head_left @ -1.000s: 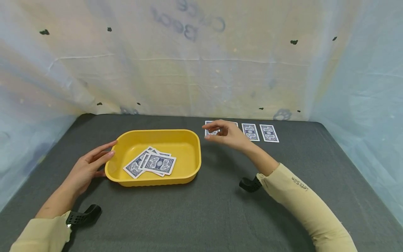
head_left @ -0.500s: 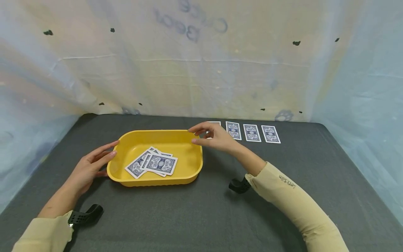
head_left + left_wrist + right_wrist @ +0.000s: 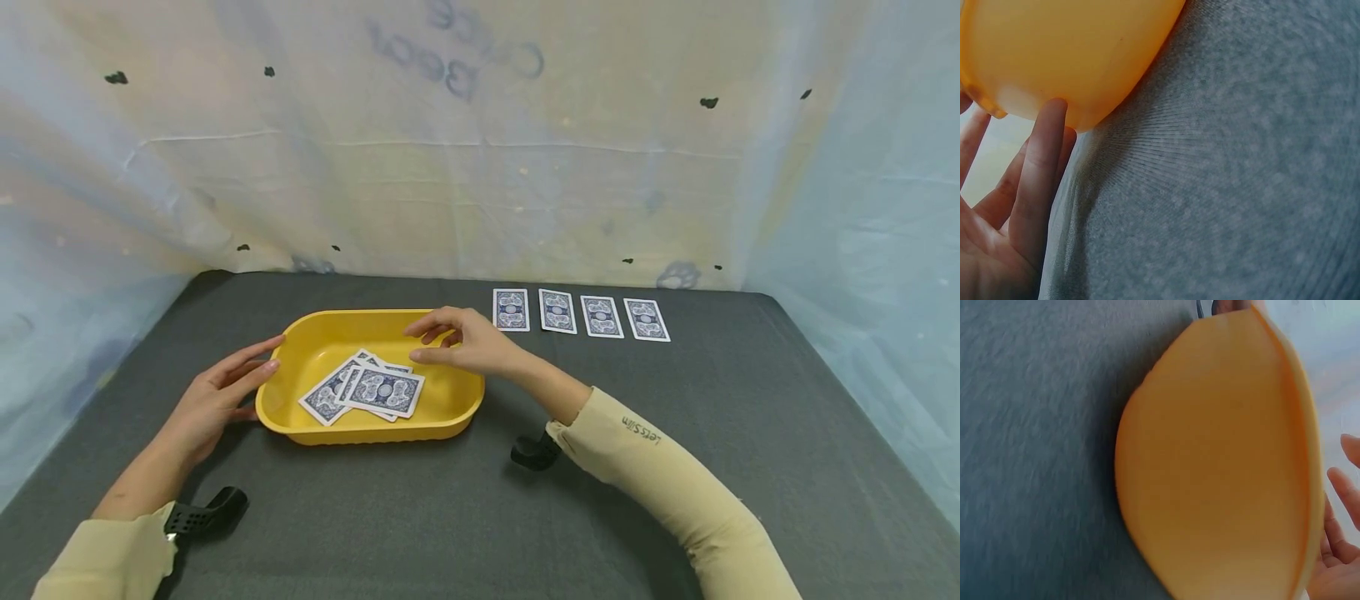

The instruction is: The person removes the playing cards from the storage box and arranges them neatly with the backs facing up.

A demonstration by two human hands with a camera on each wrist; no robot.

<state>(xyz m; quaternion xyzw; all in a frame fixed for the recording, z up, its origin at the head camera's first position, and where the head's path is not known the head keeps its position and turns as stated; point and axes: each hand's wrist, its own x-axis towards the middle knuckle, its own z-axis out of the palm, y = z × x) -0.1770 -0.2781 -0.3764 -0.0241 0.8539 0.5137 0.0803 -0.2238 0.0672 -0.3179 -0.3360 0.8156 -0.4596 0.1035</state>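
Observation:
A yellow plastic tray (image 3: 454,432) sits on the dark table at left of centre. Overlapping playing cards (image 3: 386,392), with blue-and-white patterned backs up, lie inside it. At the tray's left end my left hand (image 3: 217,398) rests against the rim; in the left wrist view its fingers (image 3: 1038,187) are fairly straight and touch the outer wall. Over the tray's right end hovers my right hand (image 3: 468,340), fingers apart and slightly bent, nothing between them. The right wrist view has that hand (image 3: 1338,562) partly hidden behind the tray's wall.
Several playing cards stand out in a row at the table's far side, backs up, the leftmost card (image 3: 511,310) just right of the tray and the rightmost card (image 3: 647,320) farther along. A hanging pale sheet (image 3: 450,167) closes off the table's (image 3: 390,517) back and sides.
My right hand has moved left from in front of the card row to over the tray, uncovering the leftmost card. The left hand keeps its place on the rim.

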